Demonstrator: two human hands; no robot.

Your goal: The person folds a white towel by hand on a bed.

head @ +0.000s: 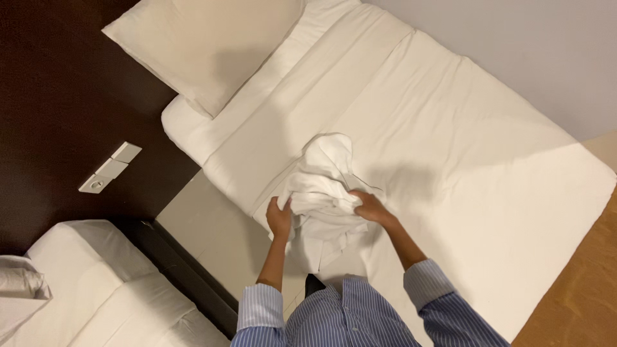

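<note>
A crumpled white cloth (324,186), like a pillowcase or towel, lies bunched on the near edge of a white-sheeted bed (450,148). My left hand (279,217) grips the cloth's left side. My right hand (370,207) is closed on its right side. Both arms wear blue striped shirt sleeves. The lower part of the cloth hangs down over the bed's edge between my arms.
A cream pillow (205,45) rests at the head of the bed against a dark wood wall panel (58,96) with a white switch plate (109,168). A second white bed (96,289) sits at lower left. A narrow pale floor strip (205,231) separates the beds; tan carpet (578,289) lies to the right.
</note>
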